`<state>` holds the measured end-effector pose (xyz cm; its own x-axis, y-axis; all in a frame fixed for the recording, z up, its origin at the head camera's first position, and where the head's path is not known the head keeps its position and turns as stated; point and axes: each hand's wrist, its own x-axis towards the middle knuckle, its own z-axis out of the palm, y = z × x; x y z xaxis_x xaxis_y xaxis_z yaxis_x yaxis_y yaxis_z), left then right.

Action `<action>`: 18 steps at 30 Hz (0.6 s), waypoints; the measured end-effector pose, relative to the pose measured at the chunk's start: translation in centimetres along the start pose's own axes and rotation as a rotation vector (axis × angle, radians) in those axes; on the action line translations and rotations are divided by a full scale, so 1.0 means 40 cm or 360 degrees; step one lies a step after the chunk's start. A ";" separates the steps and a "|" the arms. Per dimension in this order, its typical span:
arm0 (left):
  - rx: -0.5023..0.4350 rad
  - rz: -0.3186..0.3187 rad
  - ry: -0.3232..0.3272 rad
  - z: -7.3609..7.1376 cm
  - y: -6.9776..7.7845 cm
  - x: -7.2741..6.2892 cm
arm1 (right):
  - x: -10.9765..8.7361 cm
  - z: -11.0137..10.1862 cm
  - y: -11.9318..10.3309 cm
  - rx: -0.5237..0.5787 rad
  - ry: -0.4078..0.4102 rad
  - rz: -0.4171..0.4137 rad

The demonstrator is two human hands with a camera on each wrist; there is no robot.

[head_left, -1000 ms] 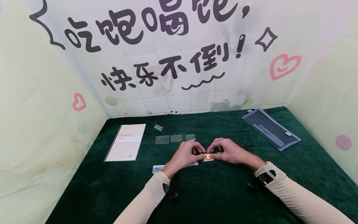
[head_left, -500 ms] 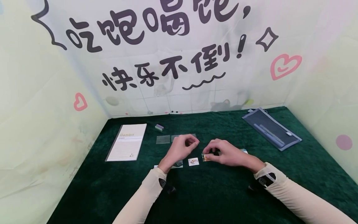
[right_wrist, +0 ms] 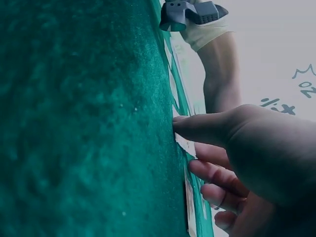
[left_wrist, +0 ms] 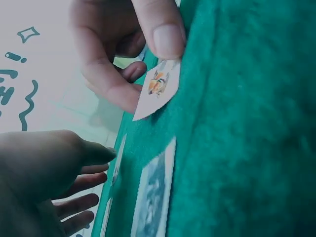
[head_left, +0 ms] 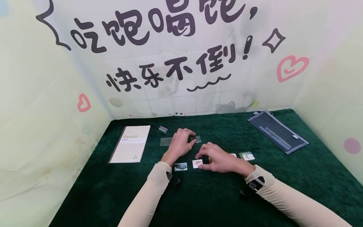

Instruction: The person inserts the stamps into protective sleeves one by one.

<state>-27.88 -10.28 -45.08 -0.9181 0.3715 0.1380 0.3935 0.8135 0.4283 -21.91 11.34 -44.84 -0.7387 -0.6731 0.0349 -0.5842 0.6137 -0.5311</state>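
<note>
My right hand (head_left: 219,160) pinches a small white stamp (left_wrist: 159,86) with an orange picture, thumb on its near edge and fingertip at the far edge. The stamp tilts close over the green cloth. Farther back, my left hand (head_left: 180,142) is over the row of clear plastic sleeves (head_left: 166,142), thumb and fingers apart at the rightmost sleeve (head_left: 198,139). In the left wrist view its fingers are loosely extended. A dark blue-grey stamp (head_left: 181,166) lies left of the pinched one. An orange stamp (head_left: 210,160) is mostly hidden behind my right hand.
Right of my right hand lies a sleeved stamp (head_left: 247,156), beside another partly covered piece. A notebook (head_left: 130,145) lies on the left, with a small eraser-like block (head_left: 163,129) near it. A blue mesh zip pouch (head_left: 278,132) occupies the back right.
Both hands were together at the orange stamp. My left hand let go and moved back-left over the clear sleeves; my right hand left the orange stamp and moved left to the white one.
</note>
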 end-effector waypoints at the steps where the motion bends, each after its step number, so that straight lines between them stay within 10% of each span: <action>1: 0.0027 0.0001 -0.0015 0.002 0.000 0.002 | 0.001 0.002 0.001 0.0013 0.0000 0.0005; 10: -0.0014 -0.0024 -0.0036 0.006 0.003 0.005 | -0.002 -0.001 0.008 0.0234 0.0035 -0.0033; 18: -0.0402 0.0016 0.0009 0.000 -0.006 0.000 | -0.001 -0.012 0.030 0.0390 0.0197 -0.0037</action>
<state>-27.96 -10.50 -45.18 -0.9149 0.3757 0.1480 0.3788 0.6718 0.6365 -22.74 12.30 -45.09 -0.7704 -0.6210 0.1444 -0.5138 0.4707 -0.7172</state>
